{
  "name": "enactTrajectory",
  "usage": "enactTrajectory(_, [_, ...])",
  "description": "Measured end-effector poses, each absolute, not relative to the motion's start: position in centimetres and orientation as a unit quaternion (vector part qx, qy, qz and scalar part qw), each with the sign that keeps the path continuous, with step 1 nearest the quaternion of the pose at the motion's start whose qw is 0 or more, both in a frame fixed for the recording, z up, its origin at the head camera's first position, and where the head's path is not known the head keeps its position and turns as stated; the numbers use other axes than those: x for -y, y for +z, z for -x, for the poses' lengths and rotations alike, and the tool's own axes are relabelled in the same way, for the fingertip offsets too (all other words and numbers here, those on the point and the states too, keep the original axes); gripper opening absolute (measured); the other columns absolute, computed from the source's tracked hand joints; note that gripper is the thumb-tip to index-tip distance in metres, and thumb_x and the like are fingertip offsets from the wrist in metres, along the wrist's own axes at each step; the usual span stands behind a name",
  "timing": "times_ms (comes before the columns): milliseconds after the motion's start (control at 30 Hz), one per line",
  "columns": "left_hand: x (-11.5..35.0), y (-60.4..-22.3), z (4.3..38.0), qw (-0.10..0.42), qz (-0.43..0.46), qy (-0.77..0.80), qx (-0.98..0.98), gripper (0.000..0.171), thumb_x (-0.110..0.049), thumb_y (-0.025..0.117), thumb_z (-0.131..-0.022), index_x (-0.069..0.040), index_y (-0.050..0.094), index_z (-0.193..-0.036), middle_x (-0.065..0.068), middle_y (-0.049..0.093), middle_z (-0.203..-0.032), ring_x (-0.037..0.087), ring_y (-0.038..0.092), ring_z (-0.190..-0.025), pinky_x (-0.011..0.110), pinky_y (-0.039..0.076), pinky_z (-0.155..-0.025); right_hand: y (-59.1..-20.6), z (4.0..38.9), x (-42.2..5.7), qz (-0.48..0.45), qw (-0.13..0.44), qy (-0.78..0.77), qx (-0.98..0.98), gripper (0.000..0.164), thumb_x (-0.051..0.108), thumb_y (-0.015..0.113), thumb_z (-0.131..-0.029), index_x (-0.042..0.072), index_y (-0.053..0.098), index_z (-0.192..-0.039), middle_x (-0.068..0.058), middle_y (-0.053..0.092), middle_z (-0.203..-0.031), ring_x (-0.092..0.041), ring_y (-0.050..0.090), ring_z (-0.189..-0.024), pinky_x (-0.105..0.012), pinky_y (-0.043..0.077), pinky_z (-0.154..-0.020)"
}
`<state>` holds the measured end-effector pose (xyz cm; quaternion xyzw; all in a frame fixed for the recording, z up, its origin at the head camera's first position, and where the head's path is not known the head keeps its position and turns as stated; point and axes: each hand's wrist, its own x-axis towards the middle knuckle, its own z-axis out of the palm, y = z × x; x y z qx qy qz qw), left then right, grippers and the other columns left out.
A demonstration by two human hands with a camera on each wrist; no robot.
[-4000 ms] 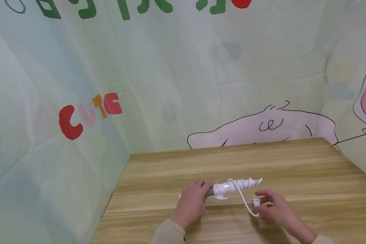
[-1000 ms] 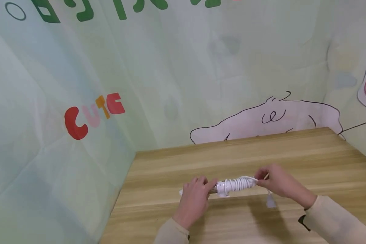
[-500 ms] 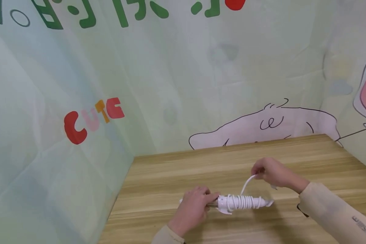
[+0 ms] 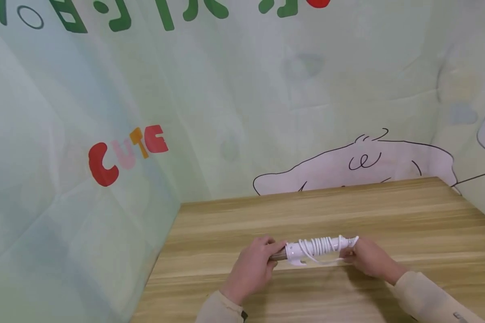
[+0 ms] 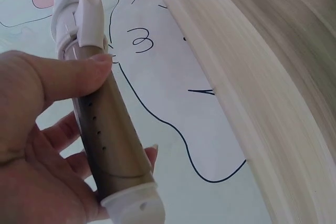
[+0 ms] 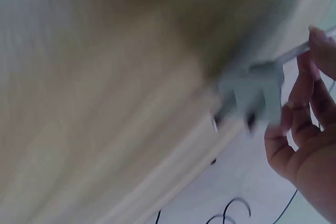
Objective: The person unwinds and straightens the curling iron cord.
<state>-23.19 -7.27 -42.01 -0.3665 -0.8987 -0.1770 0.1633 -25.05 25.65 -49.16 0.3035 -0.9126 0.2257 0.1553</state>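
Note:
A curling iron with a white handle (image 4: 294,251) and a brown metallic barrel (image 5: 113,124) lies across the head view. My left hand (image 4: 251,265) grips the barrel, thumb over its top and fingers behind it in the left wrist view. White cord (image 4: 321,246) is wound in several turns round the handle, and a loose length runs below it to my right hand (image 4: 369,258). Thumb and fingertips of that hand pinch the cord close to its plug. In the right wrist view the two-pin plug (image 6: 257,90) hangs blurred beside the fingers.
Beneath both hands is a wood-grain table (image 4: 307,298). A pale green printed curtain (image 4: 234,98) stands behind it and along the left side, carrying red, pink and orange letters (image 4: 103,164) and a cartoon figure (image 4: 363,163).
My right hand has brought the cord over and round the handle, adding turns. In the last half second it has come down from above to below the handle's tip. My left hand keeps its grip.

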Motion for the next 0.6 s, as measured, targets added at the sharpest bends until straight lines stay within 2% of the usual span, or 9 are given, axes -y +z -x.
enactTrajectory(167, [6.9, -41.8, 23.2, 0.176, 0.341, -0.162, 0.909, 0.049, -0.002, 0.078, -0.079, -0.018, 0.071, -0.124, 0.002, 0.065, -0.1, 0.021, 0.061, -0.09, 0.038, 0.053, -0.073, -50.3, 24.5, -23.9, -0.328, 0.2, 0.179, 0.906, 0.025, -0.006, 0.081, -0.067, 0.018, 0.073, -0.069, 0.013, 0.057, -0.07, -0.003, 0.054, -0.063, -0.029, 0.047, -0.054])
enactTrajectory(267, [6.8, -41.7, 23.3, 0.178, 0.33, -0.16, 0.913, 0.049, 0.0, 0.078, -0.078, -0.018, 0.072, -0.124, 0.003, 0.066, -0.099, 0.021, 0.062, -0.088, 0.038, 0.053, -0.072, -50.1, 24.2, -23.3, -0.315, 0.21, 0.148, 0.914, 0.024, -0.003, 0.08, -0.069, 0.019, 0.072, -0.069, 0.011, 0.052, -0.069, -0.006, 0.052, -0.06, -0.03, 0.044, -0.05])
enactTrajectory(400, [6.8, -41.8, 23.3, 0.175, 0.323, -0.149, 0.918, 0.05, -0.002, 0.08, -0.078, -0.019, 0.072, -0.124, 0.003, 0.066, -0.098, 0.021, 0.062, -0.086, 0.038, 0.053, -0.071, -49.8, 23.0, -22.2, -0.292, 0.202, 0.115, 0.928, 0.019, 0.003, 0.081, -0.069, 0.012, 0.074, -0.084, 0.002, 0.062, -0.08, -0.019, 0.058, -0.071, -0.038, 0.046, -0.056])
enactTrajectory(500, [7.1, -42.0, 23.3, 0.178, 0.321, -0.142, 0.919, 0.05, -0.003, 0.081, -0.077, -0.02, 0.072, -0.123, 0.003, 0.066, -0.098, 0.021, 0.062, -0.086, 0.038, 0.053, -0.071, -49.4, 21.7, -20.6, -0.263, 0.192, 0.152, 0.933, 0.037, -0.005, 0.075, -0.063, 0.003, 0.073, -0.099, -0.008, 0.068, -0.095, -0.027, 0.061, -0.084, -0.046, 0.051, -0.066])
enactTrajectory(533, [7.1, -42.1, 23.3, 0.179, 0.321, -0.14, 0.919, 0.05, -0.004, 0.081, -0.077, -0.02, 0.072, -0.123, 0.003, 0.066, -0.098, 0.021, 0.063, -0.086, 0.039, 0.053, -0.07, -49.2, 21.2, -19.9, -0.24, 0.185, 0.183, 0.935, 0.039, -0.008, 0.071, -0.063, 0.002, 0.073, -0.101, -0.008, 0.068, -0.097, -0.027, 0.062, -0.087, -0.047, 0.052, -0.07])
enactTrajectory(600, [7.2, -42.2, 23.4, 0.184, 0.32, -0.136, 0.92, 0.05, -0.004, 0.081, -0.076, -0.021, 0.072, -0.123, 0.003, 0.066, -0.097, 0.022, 0.063, -0.087, 0.04, 0.053, -0.069, -48.5, 20.4, -18.7, -0.192, 0.174, 0.281, 0.924, 0.039, -0.013, 0.064, -0.066, 0.001, 0.072, -0.101, -0.005, 0.069, -0.094, -0.022, 0.063, -0.085, -0.04, 0.054, -0.072])
